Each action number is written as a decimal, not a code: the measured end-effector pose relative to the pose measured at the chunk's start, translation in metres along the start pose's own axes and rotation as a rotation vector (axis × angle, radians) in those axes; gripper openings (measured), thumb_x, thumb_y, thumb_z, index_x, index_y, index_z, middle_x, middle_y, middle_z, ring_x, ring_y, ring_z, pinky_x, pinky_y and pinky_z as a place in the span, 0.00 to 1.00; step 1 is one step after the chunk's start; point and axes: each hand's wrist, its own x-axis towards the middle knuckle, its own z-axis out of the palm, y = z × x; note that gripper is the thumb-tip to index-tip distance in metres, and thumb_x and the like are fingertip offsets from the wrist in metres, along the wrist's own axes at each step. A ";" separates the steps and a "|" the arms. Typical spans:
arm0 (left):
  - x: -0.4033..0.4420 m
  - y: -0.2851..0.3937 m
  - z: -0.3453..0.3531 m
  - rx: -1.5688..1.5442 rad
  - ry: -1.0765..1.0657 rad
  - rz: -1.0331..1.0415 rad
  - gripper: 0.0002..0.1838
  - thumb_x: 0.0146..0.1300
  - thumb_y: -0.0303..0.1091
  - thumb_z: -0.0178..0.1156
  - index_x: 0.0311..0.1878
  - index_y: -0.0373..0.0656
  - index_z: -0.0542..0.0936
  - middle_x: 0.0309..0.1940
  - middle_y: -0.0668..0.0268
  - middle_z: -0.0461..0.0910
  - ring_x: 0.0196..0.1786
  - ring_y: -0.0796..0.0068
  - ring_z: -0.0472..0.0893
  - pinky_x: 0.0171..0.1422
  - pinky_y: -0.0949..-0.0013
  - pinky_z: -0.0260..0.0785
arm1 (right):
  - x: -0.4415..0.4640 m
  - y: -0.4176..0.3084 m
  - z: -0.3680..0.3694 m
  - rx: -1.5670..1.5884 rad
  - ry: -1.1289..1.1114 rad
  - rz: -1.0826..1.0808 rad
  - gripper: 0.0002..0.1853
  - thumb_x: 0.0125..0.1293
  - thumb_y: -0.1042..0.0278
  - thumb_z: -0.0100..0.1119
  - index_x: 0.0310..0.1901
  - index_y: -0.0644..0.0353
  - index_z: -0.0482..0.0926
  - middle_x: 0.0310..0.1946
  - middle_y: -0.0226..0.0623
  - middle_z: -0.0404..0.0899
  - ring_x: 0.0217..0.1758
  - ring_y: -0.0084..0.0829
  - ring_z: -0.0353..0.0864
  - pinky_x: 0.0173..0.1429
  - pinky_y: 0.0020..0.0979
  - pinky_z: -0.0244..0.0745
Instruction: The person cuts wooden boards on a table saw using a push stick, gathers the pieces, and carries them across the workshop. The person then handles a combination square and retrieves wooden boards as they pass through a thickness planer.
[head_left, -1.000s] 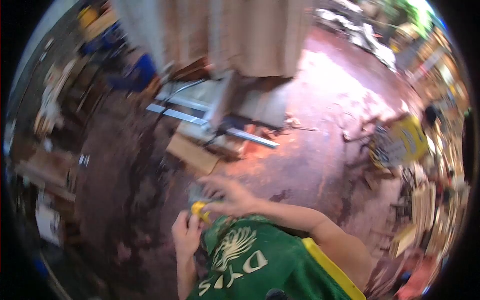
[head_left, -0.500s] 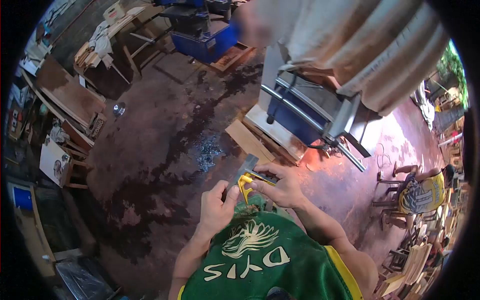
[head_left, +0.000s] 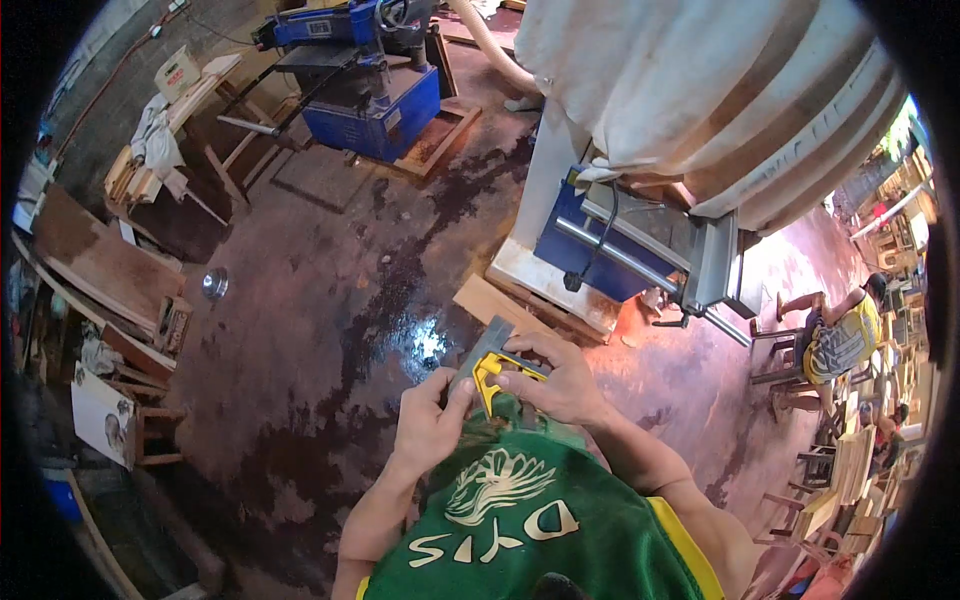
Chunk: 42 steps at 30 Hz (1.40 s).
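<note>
Held in front of my green shirt is what looks like a combination square [head_left: 487, 370], with a yellow open-framed head and a flat grey blade slanting up and to the right. My left hand [head_left: 430, 420] pinches the lower end of the blade between thumb and fingers. My right hand [head_left: 560, 385] grips the yellow head from the right, its thumb on the frame and its index finger curled over the top. Parts of the head are hidden behind the right fingers.
A blue-based saw machine [head_left: 625, 240] stands ahead on the right, beneath a large cloth bag [head_left: 700, 90]. Wood boards [head_left: 505, 305] lie at its foot. Another blue machine [head_left: 370, 120] is farther back. A metal bowl [head_left: 214, 283] sits on the floor. At right, a person [head_left: 840, 335] sits on a stool.
My view has shifted, so the machines and floor appear lower in it. Both hands still hold the combination square, whose blade now appears more fully between them.
</note>
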 end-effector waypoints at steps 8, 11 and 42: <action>0.094 0.001 -0.043 0.054 0.034 0.028 0.17 0.74 0.41 0.60 0.38 0.34 0.81 0.18 0.70 0.75 0.24 0.85 0.70 0.28 0.71 0.64 | 0.095 -0.008 0.008 0.039 0.055 0.053 0.22 0.61 0.66 0.73 0.53 0.68 0.82 0.45 0.42 0.86 0.48 0.30 0.85 0.56 0.32 0.78; 0.115 0.008 -0.062 0.071 0.030 0.013 0.17 0.74 0.41 0.60 0.37 0.34 0.81 0.18 0.70 0.75 0.25 0.86 0.69 0.28 0.71 0.63 | 0.127 -0.005 0.012 -0.009 0.033 -0.030 0.22 0.61 0.66 0.74 0.53 0.69 0.82 0.44 0.44 0.86 0.47 0.31 0.86 0.55 0.31 0.79; 0.190 -0.049 -0.173 -0.044 -0.606 0.142 0.15 0.75 0.38 0.58 0.37 0.36 0.80 0.24 0.72 0.78 0.26 0.85 0.72 0.30 0.75 0.64 | 0.125 -0.036 0.149 -0.271 0.654 0.120 0.20 0.63 0.62 0.72 0.53 0.64 0.83 0.47 0.44 0.87 0.50 0.32 0.87 0.56 0.33 0.80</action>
